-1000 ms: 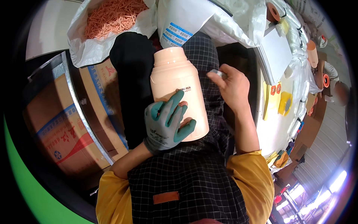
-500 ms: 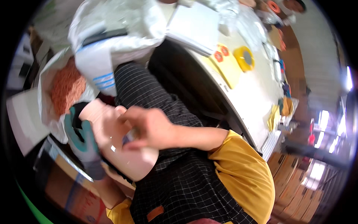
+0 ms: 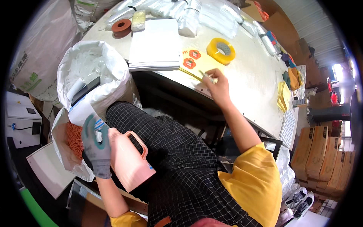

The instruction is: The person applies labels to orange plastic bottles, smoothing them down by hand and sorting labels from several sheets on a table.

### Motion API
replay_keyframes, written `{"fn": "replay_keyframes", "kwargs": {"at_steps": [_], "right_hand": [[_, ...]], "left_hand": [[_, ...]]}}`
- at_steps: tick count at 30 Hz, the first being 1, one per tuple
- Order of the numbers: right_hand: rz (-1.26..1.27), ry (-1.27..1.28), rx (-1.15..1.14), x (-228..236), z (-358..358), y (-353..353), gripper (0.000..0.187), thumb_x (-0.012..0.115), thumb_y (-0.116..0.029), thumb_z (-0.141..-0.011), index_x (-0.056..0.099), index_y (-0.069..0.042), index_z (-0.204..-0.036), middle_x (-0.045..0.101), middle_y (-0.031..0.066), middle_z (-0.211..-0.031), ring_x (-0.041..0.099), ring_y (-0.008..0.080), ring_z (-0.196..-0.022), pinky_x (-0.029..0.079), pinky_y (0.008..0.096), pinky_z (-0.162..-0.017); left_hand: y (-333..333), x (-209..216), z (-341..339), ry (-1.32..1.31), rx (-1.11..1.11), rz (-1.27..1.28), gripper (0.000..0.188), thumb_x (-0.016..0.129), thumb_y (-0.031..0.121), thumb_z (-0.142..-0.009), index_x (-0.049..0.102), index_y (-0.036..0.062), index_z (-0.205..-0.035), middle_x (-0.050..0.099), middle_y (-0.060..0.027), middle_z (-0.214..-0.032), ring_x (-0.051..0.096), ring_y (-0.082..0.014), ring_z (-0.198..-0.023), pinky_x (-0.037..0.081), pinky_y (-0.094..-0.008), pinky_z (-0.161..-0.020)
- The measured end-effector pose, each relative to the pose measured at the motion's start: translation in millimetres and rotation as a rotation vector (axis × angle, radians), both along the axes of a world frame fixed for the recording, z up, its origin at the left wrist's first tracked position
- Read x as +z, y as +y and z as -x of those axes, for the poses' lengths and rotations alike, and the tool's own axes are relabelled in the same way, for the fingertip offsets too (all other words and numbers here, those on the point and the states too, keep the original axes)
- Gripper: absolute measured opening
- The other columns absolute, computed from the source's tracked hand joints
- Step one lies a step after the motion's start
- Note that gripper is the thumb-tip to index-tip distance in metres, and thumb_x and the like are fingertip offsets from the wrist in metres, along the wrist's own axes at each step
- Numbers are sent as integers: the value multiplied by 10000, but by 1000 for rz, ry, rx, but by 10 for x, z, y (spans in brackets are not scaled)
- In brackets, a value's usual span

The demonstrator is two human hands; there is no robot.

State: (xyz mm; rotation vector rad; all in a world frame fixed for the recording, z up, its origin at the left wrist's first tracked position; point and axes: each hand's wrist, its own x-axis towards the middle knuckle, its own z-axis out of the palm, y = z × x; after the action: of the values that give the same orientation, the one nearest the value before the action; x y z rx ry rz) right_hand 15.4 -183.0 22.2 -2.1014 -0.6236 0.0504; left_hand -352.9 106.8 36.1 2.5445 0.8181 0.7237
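A glossy pink jug [image 3: 128, 162] with a loop handle lies tilted at my left thigh, its handle facing up and right. My left hand [image 3: 96, 145], in a grey and teal glove, holds the jug along its left side. At the table's near edge is my bare right hand [image 3: 217, 85], its fingers pinched on something small and pale that I cannot make out. Under those fingertips lies a yellow sheet [image 3: 206, 62] with red flower-shaped stickers. A roll of yellow tape [image 3: 221, 51] sits just beyond it.
White sheets [image 3: 155, 45] are stacked on the table beside a reddish-brown roll [image 3: 121, 28]. A white sack [image 3: 123, 72] of clear plastic stands left of my knee, a dark flat object [image 3: 86, 90] on its rim. Another bag holds orange shreds [image 3: 74, 140]. Cardboard boxes [image 3: 317, 151] stand right.
My right hand has left the jug and moved up and right to the yellow sheet. The jug has turned so its handle shows plainly, still in my left hand. The view has shifted.
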Motion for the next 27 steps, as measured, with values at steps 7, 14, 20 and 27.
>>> {"fn": "replay_keyframes", "kwargs": {"at_steps": [7, 14, 20, 27], "right_hand": [[107, -507, 101, -284, -583, 320, 181, 808, -186, -851, 731, -53, -945, 637, 112, -971, 609, 324, -967, 528, 422, -829], [192, -500, 117, -357, -760, 355, 102, 742, -158, -850, 680, -81, -877, 617, 82, -951, 597, 314, -957, 534, 430, -771], [271, -529, 152, -326, -782, 422, 195, 728, -175, -901, 771, -99, -1076, 649, 100, -1012, 623, 306, -971, 536, 404, -805], [-552, 516, -193, 229, -892, 496, 283, 586, -152, -1056, 754, -70, -1269, 662, 47, -1046, 595, 119, -979, 489, 273, -821]], "left_hand": [[-924, -11, -2415, 315, -706, -391, 859, 582, 650, -935, 494, 41, -1534, 363, -175, -1678, 302, -343, -1566, 149, -540, -1303], [-1080, -600, -3029, 238, -685, -326, 820, 641, 634, -911, 549, 60, -1490, 480, -145, -1593, 369, -326, -1526, 170, -604, -1280], [-1101, -492, -3042, 367, -707, -319, 804, 596, 650, -937, 558, 68, -1491, 500, -133, -1582, 386, -324, -1519, 152, -617, -1280], [-1137, -510, -3083, 314, -656, -314, 827, 579, 666, -931, 549, 58, -1490, 482, -138, -1591, 365, -320, -1527, 107, -614, -1292]]}}
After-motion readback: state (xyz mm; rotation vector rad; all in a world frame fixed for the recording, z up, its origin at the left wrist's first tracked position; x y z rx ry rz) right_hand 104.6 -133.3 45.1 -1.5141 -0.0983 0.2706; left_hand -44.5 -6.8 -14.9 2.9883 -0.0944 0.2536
